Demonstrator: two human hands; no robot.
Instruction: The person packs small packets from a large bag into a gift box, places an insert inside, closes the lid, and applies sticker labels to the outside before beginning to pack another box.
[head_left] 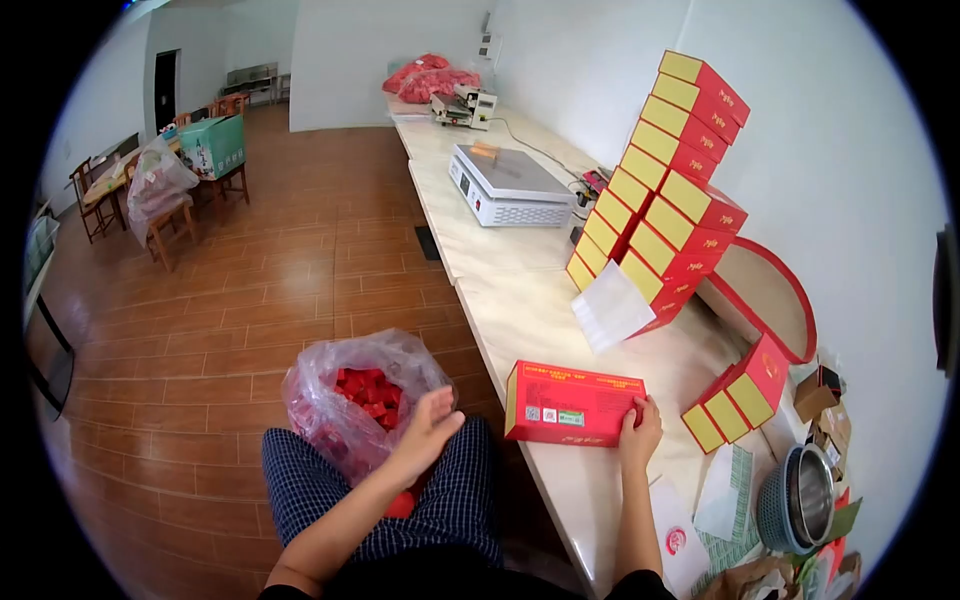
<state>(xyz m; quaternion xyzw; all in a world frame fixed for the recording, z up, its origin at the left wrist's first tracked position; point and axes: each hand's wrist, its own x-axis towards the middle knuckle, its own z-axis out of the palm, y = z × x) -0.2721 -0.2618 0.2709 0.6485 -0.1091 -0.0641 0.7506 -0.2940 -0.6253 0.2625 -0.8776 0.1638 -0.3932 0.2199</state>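
Observation:
A red cardboard box (585, 400) with yellow print, QR codes and a yellow end lies flat near the table's front edge. My right hand (641, 432) grips its right end, fingertips on the top face. Between my knees stands a clear plastic bag (318, 372), its mouth open, holding many small red packets (370, 396). Over the bag's right side hovers my left hand (432, 428), fingers stretched out and apart, with nothing visible in it.
Red boxes with yellow ends (662, 170) form a tall stack against the wall, a white sheet (612, 305) leaning on it. Three more boxes (735, 400) stand at right, near nested bowls (800, 500). Farther back are a white heated-plate device (510, 185) and a small machine (464, 106).

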